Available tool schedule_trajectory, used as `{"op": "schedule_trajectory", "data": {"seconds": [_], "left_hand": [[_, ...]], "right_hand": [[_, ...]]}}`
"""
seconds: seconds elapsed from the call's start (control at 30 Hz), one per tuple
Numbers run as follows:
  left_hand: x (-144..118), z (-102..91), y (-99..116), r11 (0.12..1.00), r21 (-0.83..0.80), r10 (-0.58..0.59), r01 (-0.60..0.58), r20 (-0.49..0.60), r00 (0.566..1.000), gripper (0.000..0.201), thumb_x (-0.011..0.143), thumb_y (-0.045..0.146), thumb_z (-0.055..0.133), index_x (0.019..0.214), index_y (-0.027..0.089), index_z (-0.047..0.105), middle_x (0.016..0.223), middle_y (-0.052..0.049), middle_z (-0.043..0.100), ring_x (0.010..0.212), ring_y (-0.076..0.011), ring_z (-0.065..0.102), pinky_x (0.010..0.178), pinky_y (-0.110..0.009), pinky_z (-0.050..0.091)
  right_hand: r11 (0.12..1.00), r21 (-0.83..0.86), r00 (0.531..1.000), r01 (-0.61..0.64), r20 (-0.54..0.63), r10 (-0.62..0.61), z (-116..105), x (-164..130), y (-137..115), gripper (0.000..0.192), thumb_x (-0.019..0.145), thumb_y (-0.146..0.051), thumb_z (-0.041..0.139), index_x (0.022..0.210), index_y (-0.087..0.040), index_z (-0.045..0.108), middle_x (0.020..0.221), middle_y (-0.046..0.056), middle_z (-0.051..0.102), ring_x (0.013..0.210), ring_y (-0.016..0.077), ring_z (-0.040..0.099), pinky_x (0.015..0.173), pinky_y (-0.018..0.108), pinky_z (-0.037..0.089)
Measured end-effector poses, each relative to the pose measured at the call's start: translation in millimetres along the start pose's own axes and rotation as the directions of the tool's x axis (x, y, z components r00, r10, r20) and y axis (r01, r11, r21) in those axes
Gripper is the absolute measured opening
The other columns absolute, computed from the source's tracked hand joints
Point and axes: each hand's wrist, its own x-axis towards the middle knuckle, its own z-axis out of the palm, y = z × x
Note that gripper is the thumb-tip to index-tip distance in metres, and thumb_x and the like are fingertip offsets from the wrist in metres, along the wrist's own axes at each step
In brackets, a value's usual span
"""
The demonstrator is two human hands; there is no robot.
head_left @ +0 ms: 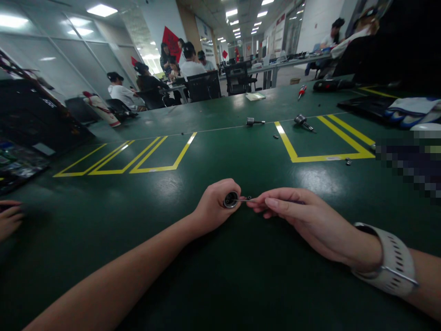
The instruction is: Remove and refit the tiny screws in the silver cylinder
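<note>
Both my forearms reach out over the green counter point(213, 285) toward a hollow metal cylinder point(230, 199). My left hand point(217, 202) curls snugly around that cylinder, its round open mouth turned toward me. To the cylinder's right, my right hand point(303, 210), with a pale watch strap point(396, 262) at the wrist, pinches a thin metal rod point(243, 200) between thumb and fingers, the rod's tip at the cylinder's mouth. The cylinder shows a bright silvery rim and a dark interior; the rod is slim, straight and grey.
</note>
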Motion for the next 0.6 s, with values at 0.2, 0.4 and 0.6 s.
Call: {"op": "schedule_trajectory", "data": {"seconds": [0.2, 0.4, 0.6], "left_hand": [[-1.4, -0.4, 1.3, 0.996, 0.084, 0.007, -0.016, 0.096, 0.995, 0.011, 0.077, 0.009, 0.055, 0.070, 0.017, 0.049, 0.067, 0.002, 0.051, 0.062, -0.0109, 0.049, 0.057, -0.023, 0.036], [-0.5, -0.2, 1.5, 0.996, 0.091, -0.002, -0.006, 0.090, 0.996, 0.010, 0.077, 0.010, 0.055, 0.071, 0.017, 0.050, 0.068, 0.002, 0.051, 0.062, -0.0108, 0.049, 0.057, -0.023, 0.035], [0.8, 0.5, 1.0, 0.993, 0.115, -0.050, 0.042, 0.070, 0.996, 0.012, 0.079, 0.014, 0.054, 0.069, 0.017, 0.049, 0.067, 0.002, 0.051, 0.060, -0.0111, 0.048, 0.056, -0.023, 0.036]], "right_hand": [[0.974, -0.220, 0.998, 0.053, -0.010, -0.057, 0.1, -1.4, 0.5, 0.018, 0.080, -0.033, 0.062, 0.094, -0.024, 0.072, 0.100, 0.003, 0.070, 0.096, 0.0200, 0.061, 0.087, 0.037, 0.043], [0.999, 0.021, 0.999, -0.048, 0.019, 0.047, -3.8, 3.7, -2.4, 0.017, 0.078, -0.031, 0.065, 0.087, -0.019, 0.073, 0.096, 0.006, 0.070, 0.095, 0.0197, 0.061, 0.083, 0.034, 0.043], [0.997, 0.061, 0.998, -0.056, 0.012, 0.055, -4.2, 3.9, -1.8, 0.016, 0.076, -0.031, 0.068, 0.083, -0.019, 0.073, 0.091, 0.006, 0.071, 0.092, 0.0195, 0.062, 0.083, 0.034, 0.043]]}}
